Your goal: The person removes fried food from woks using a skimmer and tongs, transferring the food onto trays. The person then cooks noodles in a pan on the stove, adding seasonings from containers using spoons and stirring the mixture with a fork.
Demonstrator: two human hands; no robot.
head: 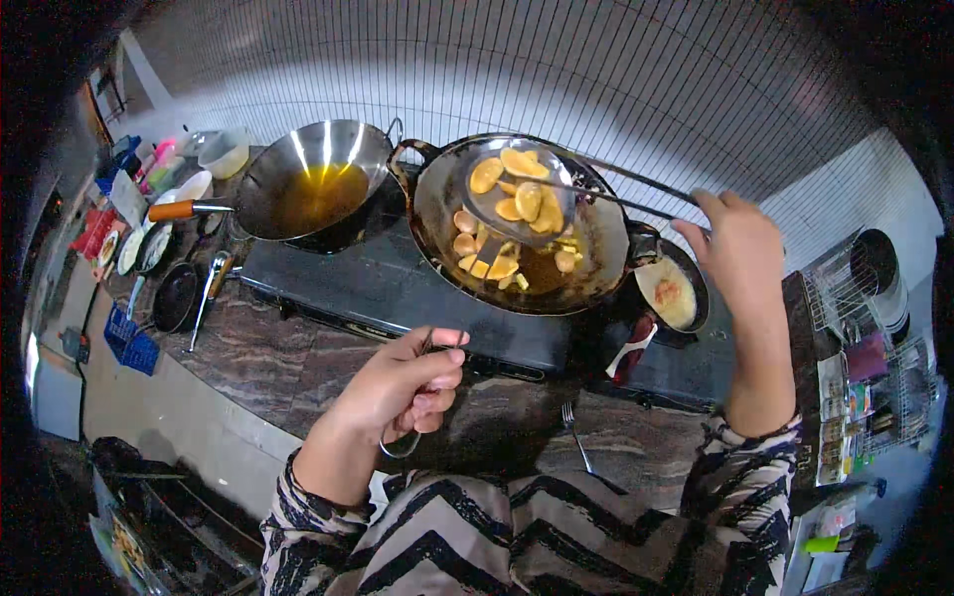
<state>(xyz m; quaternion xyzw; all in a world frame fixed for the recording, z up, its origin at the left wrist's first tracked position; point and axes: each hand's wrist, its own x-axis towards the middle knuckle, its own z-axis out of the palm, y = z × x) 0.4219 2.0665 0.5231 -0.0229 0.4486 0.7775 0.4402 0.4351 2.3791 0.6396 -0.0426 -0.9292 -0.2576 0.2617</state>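
Observation:
My right hand [738, 238] grips the long dark rods of a round, shallow skimmer [484, 205]. The skimmer is tilted over a large, blackened wok [604, 279] and carries several yellow oval food pieces [528, 201]. In the wok lie more yellow pieces, round brownish pieces [466, 222] and small chopped bits in oil. Closed around a thin utensil handle is my left hand [417, 380], in front of the stove. A metal ring [401, 449] shows below its fingers. A narrow turner blade [488, 249] rests in the wok; its link to that handle is hard to see.
Left of the large wok stands a steel wok [313, 197] of oil, its wooden handle [173, 211] pointing left. A small frying pan [671, 294] with pale food sits right. A fork [575, 432] lies on the counter before me. Dishes and pans crowd the left.

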